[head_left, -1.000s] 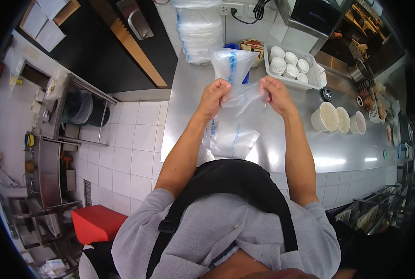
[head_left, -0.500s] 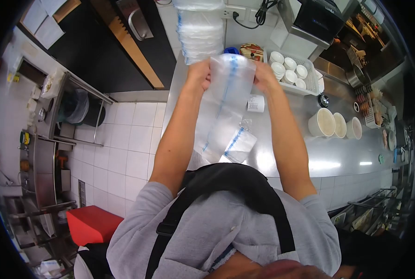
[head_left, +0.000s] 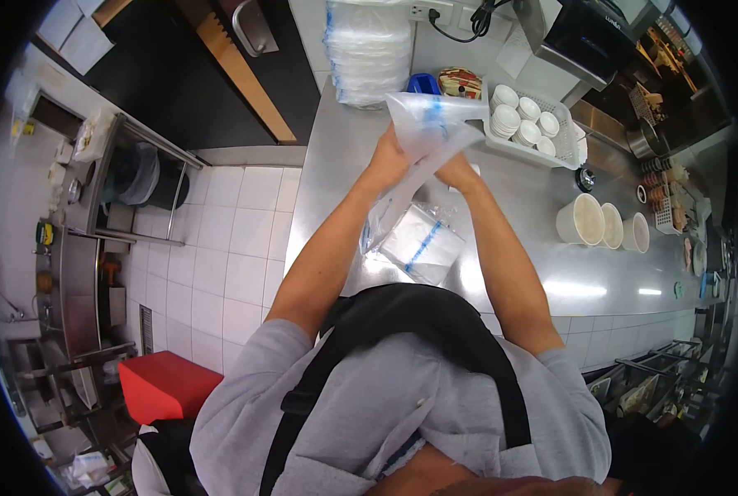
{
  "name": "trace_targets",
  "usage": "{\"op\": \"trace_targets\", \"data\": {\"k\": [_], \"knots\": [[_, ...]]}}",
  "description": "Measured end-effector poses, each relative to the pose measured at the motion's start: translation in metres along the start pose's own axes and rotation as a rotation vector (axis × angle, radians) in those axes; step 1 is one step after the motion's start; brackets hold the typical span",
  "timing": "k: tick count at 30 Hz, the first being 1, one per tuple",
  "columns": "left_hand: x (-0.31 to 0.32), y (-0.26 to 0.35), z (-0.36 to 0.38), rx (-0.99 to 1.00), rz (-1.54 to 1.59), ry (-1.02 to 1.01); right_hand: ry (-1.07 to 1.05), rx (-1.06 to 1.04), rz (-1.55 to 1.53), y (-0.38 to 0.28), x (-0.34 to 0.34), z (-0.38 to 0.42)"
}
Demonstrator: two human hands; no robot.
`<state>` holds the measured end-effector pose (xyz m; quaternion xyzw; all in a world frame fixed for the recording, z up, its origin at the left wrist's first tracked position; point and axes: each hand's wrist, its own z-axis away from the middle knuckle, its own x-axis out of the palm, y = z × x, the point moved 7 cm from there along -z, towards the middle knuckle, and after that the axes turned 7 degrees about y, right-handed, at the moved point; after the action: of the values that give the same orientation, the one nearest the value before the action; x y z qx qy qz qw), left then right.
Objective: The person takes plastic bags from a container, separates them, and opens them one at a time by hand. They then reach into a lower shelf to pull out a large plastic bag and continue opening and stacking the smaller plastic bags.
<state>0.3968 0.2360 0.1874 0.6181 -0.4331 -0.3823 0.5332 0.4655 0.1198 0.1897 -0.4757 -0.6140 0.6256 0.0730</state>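
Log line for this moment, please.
left hand: holding clear plastic | right hand: against it, fingertips hidden | flat packet: on metal counter | white cups: in basket

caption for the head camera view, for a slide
Left hand and right hand handle a clear plastic bag above a steel counter, three white tubs at right.

We see our steel bench (head_left: 319,169) | far-left corner: clear plastic stack (head_left: 369,62) | far edge: white basket (head_left: 513,150) | near edge: flat blue-striped packet (head_left: 422,244) | right half: three tubs (head_left: 611,227)
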Motion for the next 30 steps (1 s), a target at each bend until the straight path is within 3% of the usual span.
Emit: {"op": "trace_targets", "data": {"k": [2, 4, 7, 10, 11, 13, 14, 17, 19, 21, 22, 24, 25, 28, 30], "knots": [[0.001, -0.016, -0.003, 0.107, 0.065, 0.051, 0.046, -0.002, -0.113, -0.003, 0.003, -0.002], [0.002, -0.024, -0.003, 0.066, -0.016, -0.039, -0.029, 0.066, -0.109, 0.003, 0.007, 0.005], [0.002, -0.027, 0.003, 0.051, -0.043, 0.009, -0.128, 0.074, -0.03, -0.003, -0.002, 0.018], [0.0, -0.008, 0.014, 0.168, -0.095, 0.1, 0.236, 0.246, -0.372, 0.059, -0.003, 0.055], [0.001, -0.001, 0.018, 0.222, -0.124, 0.125, 0.312, 0.297, -0.508, 0.052, -0.007, 0.073], [0.005, -0.038, 0.012, -0.039, 0.341, 0.137, 0.468, 0.403, -0.781, 0.019, -0.019, 0.105], [0.01, -0.049, 0.011, -0.168, 0.57, 0.129, 0.392, 0.358, -0.666, 0.004, -0.013, 0.107], [0.011, -0.026, 0.011, 0.192, -0.32, 0.04, 0.231, 0.239, -0.367, -0.035, 0.017, 0.113], [0.02, -0.023, 0.017, 0.059, -0.151, 0.043, 0.138, 0.179, -0.22, -0.056, 0.039, 0.112], [0.018, -0.02, 0.021, 0.112, -0.201, 0.14, 0.171, 0.104, -0.152, -0.057, 0.042, 0.115], [0.015, -0.022, 0.022, 0.234, -0.331, 0.228, 0.178, 0.071, -0.12, -0.058, 0.046, 0.117], [0.011, -0.039, 0.028, 0.28, -0.298, 0.295, 0.174, -0.029, 0.021, -0.066, 0.043, 0.122], [0.012, -0.054, 0.029, 0.209, -0.135, 0.272, 0.169, -0.079, 0.092, -0.072, 0.04, 0.124], [0.02, -0.09, 0.036, -0.006, 0.359, 0.207, 0.09, 0.011, 0.261, -0.083, 0.032, 0.13], [0.027, -0.093, 0.046, 0.039, 0.427, 0.121, 0.143, -0.034, 0.335, -0.083, 0.026, 0.135]]}}
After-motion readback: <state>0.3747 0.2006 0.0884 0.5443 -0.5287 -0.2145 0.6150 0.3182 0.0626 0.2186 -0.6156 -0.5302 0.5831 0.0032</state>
